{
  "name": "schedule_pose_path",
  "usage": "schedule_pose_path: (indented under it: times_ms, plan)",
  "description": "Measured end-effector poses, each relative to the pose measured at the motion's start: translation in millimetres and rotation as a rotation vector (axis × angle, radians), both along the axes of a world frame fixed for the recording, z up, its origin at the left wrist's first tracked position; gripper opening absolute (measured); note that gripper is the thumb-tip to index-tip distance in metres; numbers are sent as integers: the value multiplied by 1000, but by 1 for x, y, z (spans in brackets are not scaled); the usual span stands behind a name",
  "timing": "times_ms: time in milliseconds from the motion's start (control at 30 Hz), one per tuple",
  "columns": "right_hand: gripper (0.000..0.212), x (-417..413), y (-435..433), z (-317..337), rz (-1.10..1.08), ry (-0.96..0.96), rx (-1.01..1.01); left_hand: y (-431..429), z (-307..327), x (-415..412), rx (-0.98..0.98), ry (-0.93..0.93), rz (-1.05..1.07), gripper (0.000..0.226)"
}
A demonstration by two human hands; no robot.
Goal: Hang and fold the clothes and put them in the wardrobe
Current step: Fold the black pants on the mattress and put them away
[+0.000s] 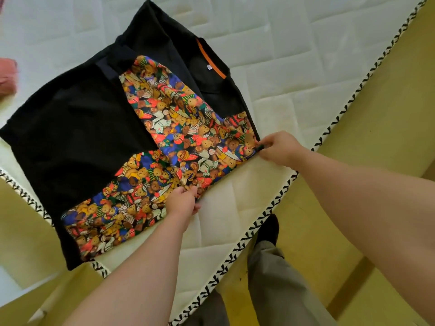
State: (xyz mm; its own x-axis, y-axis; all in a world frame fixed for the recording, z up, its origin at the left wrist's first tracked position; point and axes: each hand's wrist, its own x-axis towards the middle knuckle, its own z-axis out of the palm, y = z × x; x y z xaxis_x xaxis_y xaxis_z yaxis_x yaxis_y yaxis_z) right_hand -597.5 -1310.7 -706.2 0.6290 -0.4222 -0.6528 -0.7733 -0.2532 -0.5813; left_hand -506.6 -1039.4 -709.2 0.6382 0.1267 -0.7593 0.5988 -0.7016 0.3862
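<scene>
A black shirt (77, 128) with teddy-bear print panels and an orange neck trim lies spread on the white mattress (270, 55). One bear-print sleeve is folded across its middle. My left hand (182, 201) pinches the near edge of the printed fabric at the shirt's front edge. My right hand (275, 148) pinches the shirt's right corner, where a bit of black fabric shows between the fingers. Both hands rest low on the mattress surface.
The mattress edge (254, 229) carries a black-and-white patterned trim running diagonally. A pink cloth (8, 76) lies at the far left. My legs and a dark shoe (268, 229) stand on the yellow floor (376, 114) beside the bed.
</scene>
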Motion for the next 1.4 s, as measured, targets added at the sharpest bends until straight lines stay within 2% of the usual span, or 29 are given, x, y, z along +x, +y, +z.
schedule_pose_path:
  times_ms: [167, 267, 367, 433, 500, 567, 633, 700, 767, 867, 967, 1033, 1133, 1200, 1300, 1400]
  plan:
    - [8, -5, 0, 5, 75, 43, 10, 6, 10, -1, 6, 139, 91, 13]
    - [20, -13, 6, 4, 82, 74, 27, 9, 13, -4, 50, 196, 48, 23]
    - [38, -14, 14, 1, 83, 96, 16, -4, 22, 13, 181, 302, -125, 35]
    - [50, -13, 19, -1, 52, 108, 6, -19, 33, 39, 311, 373, -317, 44]
    - [52, -13, 21, -4, -5, 101, 32, -39, 44, 69, 448, 398, -530, 50]
    - [45, -16, 23, -4, -44, 62, 103, -59, 52, 98, 607, 231, -790, 49]
    - [28, -20, 24, -2, -73, 22, 209, -75, 56, 125, 728, -77, -995, 42]
    - [17, -22, 24, -1, -86, 20, 268, -92, 61, 147, 675, -312, -1071, 44]
    - [17, -21, 25, -1, -117, 42, 233, -108, 64, 163, 586, -447, -1169, 46]
    - [38, -20, 26, -5, -169, 107, 150, -122, 63, 175, 472, -448, -1298, 48]
    - [50, -10, 34, 5, -74, 205, 28, -122, 65, 169, 461, -364, -1354, 65]
    - [44, -6, 39, 11, -44, 229, -5, -123, 68, 169, 481, -363, -1387, 68]
    - [33, -1, 44, -4, -21, 194, -38, -141, 60, 195, 523, -482, -1434, 66]
    - [32, -3, 46, -18, -9, 197, -95, -157, 49, 220, 584, -542, -1482, 67]
    - [40, -6, 46, -31, 35, 162, -208, -173, 37, 257, 706, -596, -1560, 56]
    - [35, -12, 47, -32, -3, 123, -207, -184, 29, 277, 756, -611, -1621, 49]
